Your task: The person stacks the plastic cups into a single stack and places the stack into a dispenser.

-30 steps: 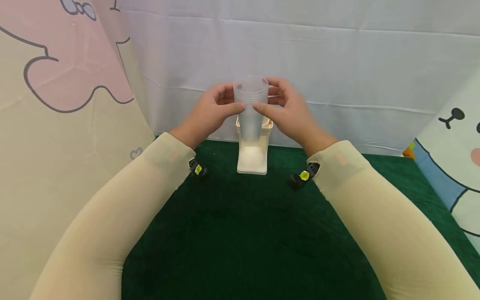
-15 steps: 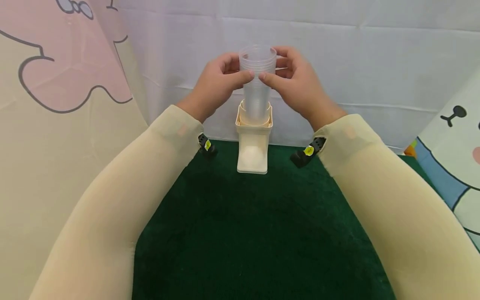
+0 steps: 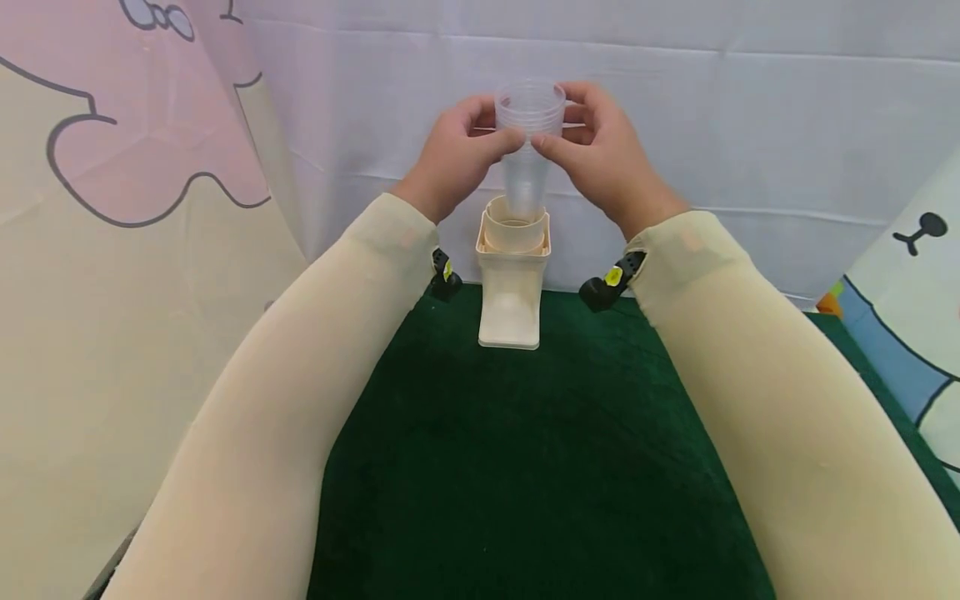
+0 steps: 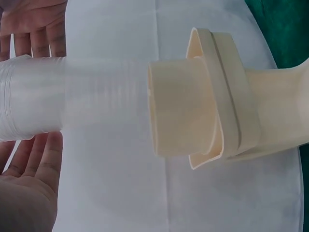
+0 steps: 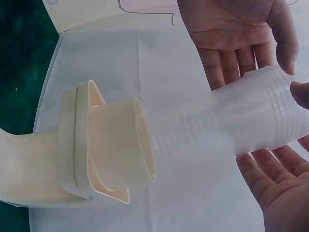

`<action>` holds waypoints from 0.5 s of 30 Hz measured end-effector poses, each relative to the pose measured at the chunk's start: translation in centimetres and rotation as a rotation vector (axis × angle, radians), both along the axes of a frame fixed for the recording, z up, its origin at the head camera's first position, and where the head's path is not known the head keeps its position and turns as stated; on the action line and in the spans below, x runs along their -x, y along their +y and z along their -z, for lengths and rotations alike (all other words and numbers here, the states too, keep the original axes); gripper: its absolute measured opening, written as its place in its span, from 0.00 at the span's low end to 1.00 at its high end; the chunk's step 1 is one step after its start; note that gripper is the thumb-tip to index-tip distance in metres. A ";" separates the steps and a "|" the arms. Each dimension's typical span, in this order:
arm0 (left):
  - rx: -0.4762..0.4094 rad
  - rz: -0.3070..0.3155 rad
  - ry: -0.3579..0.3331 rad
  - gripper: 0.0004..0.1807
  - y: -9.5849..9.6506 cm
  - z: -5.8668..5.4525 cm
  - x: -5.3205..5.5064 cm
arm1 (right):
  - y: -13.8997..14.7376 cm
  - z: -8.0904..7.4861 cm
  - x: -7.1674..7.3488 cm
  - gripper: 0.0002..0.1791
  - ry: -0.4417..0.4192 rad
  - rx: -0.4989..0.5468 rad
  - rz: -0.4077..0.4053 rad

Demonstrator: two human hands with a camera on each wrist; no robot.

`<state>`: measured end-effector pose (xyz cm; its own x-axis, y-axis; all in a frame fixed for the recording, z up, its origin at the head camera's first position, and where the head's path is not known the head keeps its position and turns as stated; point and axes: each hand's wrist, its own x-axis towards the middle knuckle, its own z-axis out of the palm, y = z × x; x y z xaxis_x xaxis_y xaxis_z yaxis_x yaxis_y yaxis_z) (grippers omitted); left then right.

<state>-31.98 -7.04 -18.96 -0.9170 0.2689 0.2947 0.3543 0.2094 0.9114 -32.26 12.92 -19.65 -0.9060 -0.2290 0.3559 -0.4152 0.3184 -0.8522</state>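
Note:
My left hand [image 3: 461, 158] and right hand [image 3: 615, 162] hold a stack of clear plastic cups [image 3: 527, 175] from both sides, thumbs in front near the upper rims. The stack stands nearly upright, open ends up. Just below is a cream plastic cup dispenser [image 3: 512, 292] with a round collar [image 3: 514, 233] at its top. In the left wrist view the stack's narrow end [image 4: 128, 92] lies close to the collar's mouth. From the right wrist the stack [image 5: 241, 116] looks slightly tilted, its lower end overlapping the collar's edge.
A dark green cloth [image 3: 525, 467] covers the table. Behind the dispenser hangs a white cloth backdrop [image 3: 360, 108]. Printed cartoon cloth panels flank the table, a pink and cream one [image 3: 150, 275] on the left. A small orange item [image 3: 829, 303] shows at the right back edge.
Both hands have raised the cup stack from in front of the dispenser to above its collar, then shifted slightly right. The dispenser's round collar now shows more fully.

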 end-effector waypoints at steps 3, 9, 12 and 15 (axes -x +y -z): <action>-0.007 -0.004 -0.007 0.30 -0.1 0.7 0.7 | -0.1 0.6 0.3 0.36 -0.020 0.008 0.000; -0.009 -0.005 -0.025 0.29 -0.5 2.2 1.8 | -0.5 1.9 1.0 0.38 -0.051 -0.016 0.009; 0.028 -0.024 -0.047 0.29 -0.7 3.1 2.2 | -0.8 2.9 1.3 0.39 -0.057 -0.045 0.027; 0.077 -0.043 -0.072 0.31 -0.9 4.0 2.3 | -0.9 4.1 1.5 0.40 -0.069 -0.058 0.041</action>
<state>-34.33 -7.90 -22.95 -0.9462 0.2478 0.2081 0.2780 0.2937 0.9146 -33.75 11.99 -23.79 -0.9368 -0.2097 0.2799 -0.3421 0.3833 -0.8580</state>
